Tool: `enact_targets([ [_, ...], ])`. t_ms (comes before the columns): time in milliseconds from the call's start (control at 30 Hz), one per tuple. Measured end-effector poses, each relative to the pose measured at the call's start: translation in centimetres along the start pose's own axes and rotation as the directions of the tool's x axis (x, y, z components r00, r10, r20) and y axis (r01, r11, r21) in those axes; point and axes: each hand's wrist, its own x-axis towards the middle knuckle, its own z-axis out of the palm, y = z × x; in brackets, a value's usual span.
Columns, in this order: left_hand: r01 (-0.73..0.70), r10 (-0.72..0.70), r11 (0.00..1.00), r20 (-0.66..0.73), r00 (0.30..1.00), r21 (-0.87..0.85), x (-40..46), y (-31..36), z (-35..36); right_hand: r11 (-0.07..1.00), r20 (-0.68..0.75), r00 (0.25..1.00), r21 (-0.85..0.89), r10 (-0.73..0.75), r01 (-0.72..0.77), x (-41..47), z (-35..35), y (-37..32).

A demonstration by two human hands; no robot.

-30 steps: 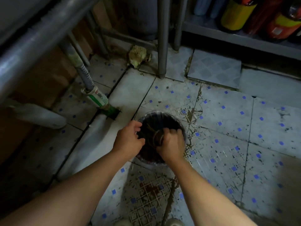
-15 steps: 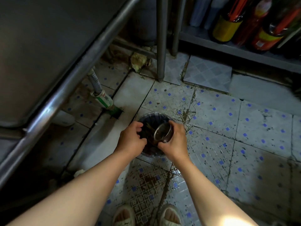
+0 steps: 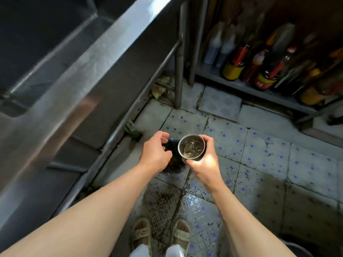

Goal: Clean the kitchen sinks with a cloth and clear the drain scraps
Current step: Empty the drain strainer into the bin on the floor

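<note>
My right hand [image 3: 202, 160] grips a round metal drain strainer [image 3: 191, 147], held upright with its mouth up; a few bits of scrap lie on its slotted bottom. Below and between my hands stands a dark bin [image 3: 172, 160] on the floor, mostly hidden by them. My left hand [image 3: 155, 153] hovers over the bin's left side with curled fingers; whether it touches the rim or holds anything is not clear. The steel sink [image 3: 55, 34] fills the upper left, seen blurred from above.
A steel sink leg [image 3: 179, 75] stands behind the bin. A low metal shelf [image 3: 250, 89] at the upper right carries several bottles and jars. The tiled floor [image 3: 269, 164] is wet and stained. My sandalled feet [image 3: 161, 232] are just under the bin.
My right hand has lifted the strainer out of the bin and turned it mouth up. My view has risen from floor level, so the sink top now shows.
</note>
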Motion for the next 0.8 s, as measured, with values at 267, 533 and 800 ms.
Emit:
enact_targets([
  [267,-0.094,0.093,0.996,-0.041,0.995,-0.006,-6.3,8.1,-6.8,0.992,0.013,0.992,-0.022,-0.123,0.124,-2.8,-3.9,-11.2],
  [533,-0.149,0.128,0.983,-0.178,0.976,-0.107,-11.9,12.7,-13.8,0.961,0.107,0.958,-0.05,-0.266,0.272,-4.9,-4.5,-20.8],
  [800,-0.084,0.001,0.98,-0.418,0.908,-0.18,-15.8,11.6,-21.8,0.913,0.297,0.874,-0.019,-0.384,0.408,-6.9,-0.2,-28.2],
])
